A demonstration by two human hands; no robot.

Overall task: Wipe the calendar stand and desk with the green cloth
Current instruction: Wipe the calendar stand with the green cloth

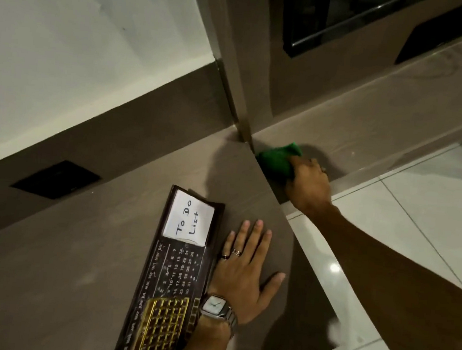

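Observation:
The dark brown calendar stand (175, 276) lies flat on the brown desk (75, 258), with a white "To Do List" card in its upper pocket. My left hand (246, 272) rests flat on the desk just right of the stand, fingers spread, holding nothing; it wears rings and a wristwatch. My right hand (308, 182) reaches far forward and presses the green cloth (278, 158) onto the desk's far right corner, next to the seam with the adjoining brown ledge. Part of the cloth is hidden under the fingers.
A black recessed socket panel (56, 179) sits in the brown back panel at left. A brown cabinet with a dark glass-fronted appliance (338, 18) rises beyond the cloth. White tiled floor (417, 215) lies off the desk's right edge.

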